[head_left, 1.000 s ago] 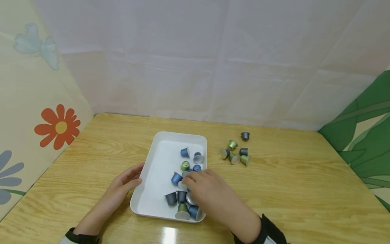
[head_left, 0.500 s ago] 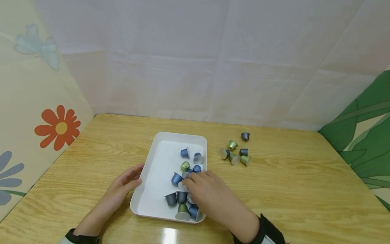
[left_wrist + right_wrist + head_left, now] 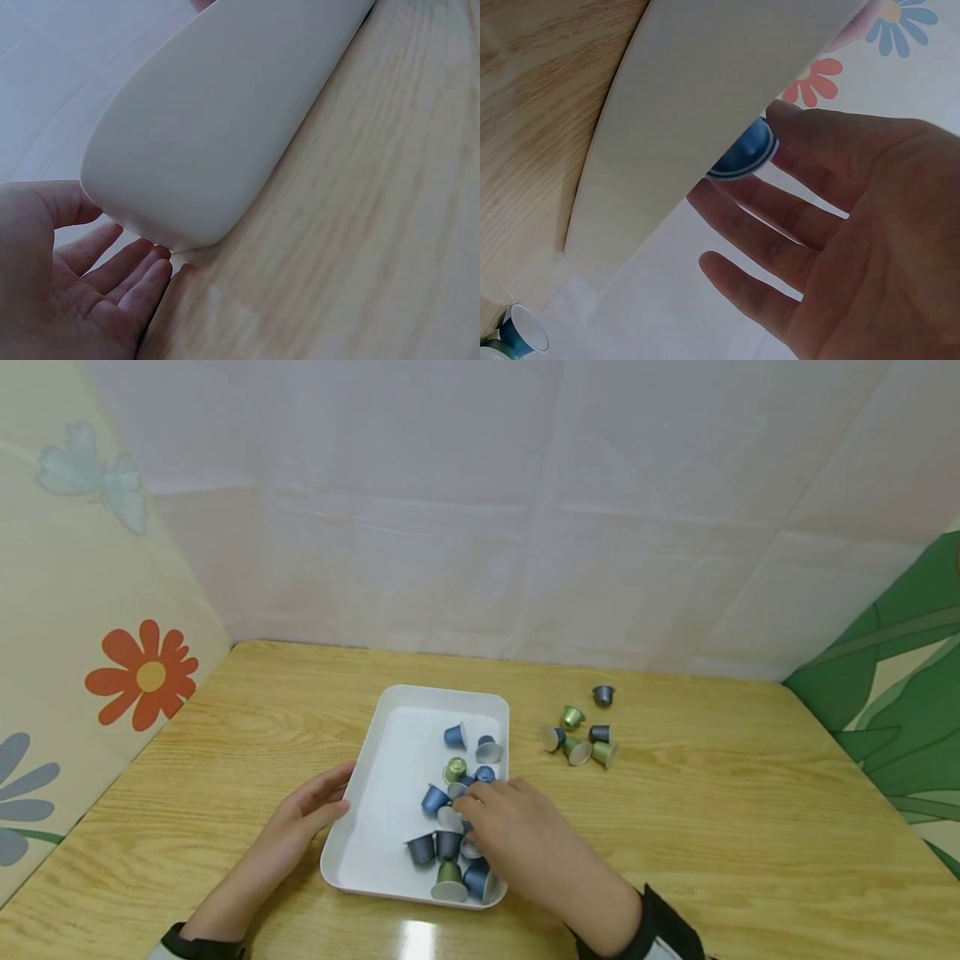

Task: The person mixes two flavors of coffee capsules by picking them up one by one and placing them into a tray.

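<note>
A white tray point(image 3: 375, 827) holds several blue, dark grey and green coffee capsules, bunched toward its right side. My left hand point(image 3: 303, 814) rests against the tray's left wall, fingers relaxed; in the left wrist view the thumb and fingertips touch a rounded corner of the tray point(image 3: 195, 127). My right hand point(image 3: 517, 835) reaches over the right rim, fingers bent down among the capsules. In the right wrist view, a blue coffee capsule point(image 3: 748, 152) shows above the rim, pinched between the thumb and fingers of that hand point(image 3: 840, 210). The tray wall hides part of this capsule and some fingertips.
Right of the tray, several green and dark capsules lie in a loose cluster, including a green capsule point(image 3: 577, 750); a dark capsule point(image 3: 603, 696) sits farther back. A white cloth point(image 3: 480, 510) hangs behind the wooden table point(image 3: 712, 827). Printed panels stand on both sides.
My right hand has shifted very slightly among the capsules, with a small change of the fingers. The left hand and the tray hold their places.
</note>
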A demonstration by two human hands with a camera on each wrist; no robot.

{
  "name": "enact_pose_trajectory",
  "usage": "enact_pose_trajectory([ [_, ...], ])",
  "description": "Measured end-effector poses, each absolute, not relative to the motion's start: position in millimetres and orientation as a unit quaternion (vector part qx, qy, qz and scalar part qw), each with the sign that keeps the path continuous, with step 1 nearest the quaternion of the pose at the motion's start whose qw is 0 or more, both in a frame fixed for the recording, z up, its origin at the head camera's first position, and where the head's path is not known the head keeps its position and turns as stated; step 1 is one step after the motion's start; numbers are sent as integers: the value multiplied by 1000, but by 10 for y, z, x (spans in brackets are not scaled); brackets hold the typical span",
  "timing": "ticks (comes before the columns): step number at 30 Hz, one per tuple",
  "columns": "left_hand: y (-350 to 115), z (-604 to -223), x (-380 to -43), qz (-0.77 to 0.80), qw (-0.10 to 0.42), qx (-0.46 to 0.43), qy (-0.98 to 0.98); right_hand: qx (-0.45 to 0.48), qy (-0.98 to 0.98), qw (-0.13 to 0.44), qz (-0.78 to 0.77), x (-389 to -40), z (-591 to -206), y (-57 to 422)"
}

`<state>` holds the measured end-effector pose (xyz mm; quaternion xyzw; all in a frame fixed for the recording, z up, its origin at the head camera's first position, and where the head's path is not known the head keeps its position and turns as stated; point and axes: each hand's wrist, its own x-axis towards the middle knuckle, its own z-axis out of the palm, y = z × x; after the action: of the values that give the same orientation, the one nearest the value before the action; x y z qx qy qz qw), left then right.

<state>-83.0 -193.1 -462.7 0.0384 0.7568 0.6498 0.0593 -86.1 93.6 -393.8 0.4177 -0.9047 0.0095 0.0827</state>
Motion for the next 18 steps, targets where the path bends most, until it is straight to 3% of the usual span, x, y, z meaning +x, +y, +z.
enact_pose_trajectory([
  [9, -1927, -4623, -825, 652, 58, 32, 755, 422, -901, 99, 15, -861, -3929, 952],
  [18, -1921, -4628, -826, 650, 57, 31, 757, 414, -907, 78, 17, -869, -3885, 987],
])
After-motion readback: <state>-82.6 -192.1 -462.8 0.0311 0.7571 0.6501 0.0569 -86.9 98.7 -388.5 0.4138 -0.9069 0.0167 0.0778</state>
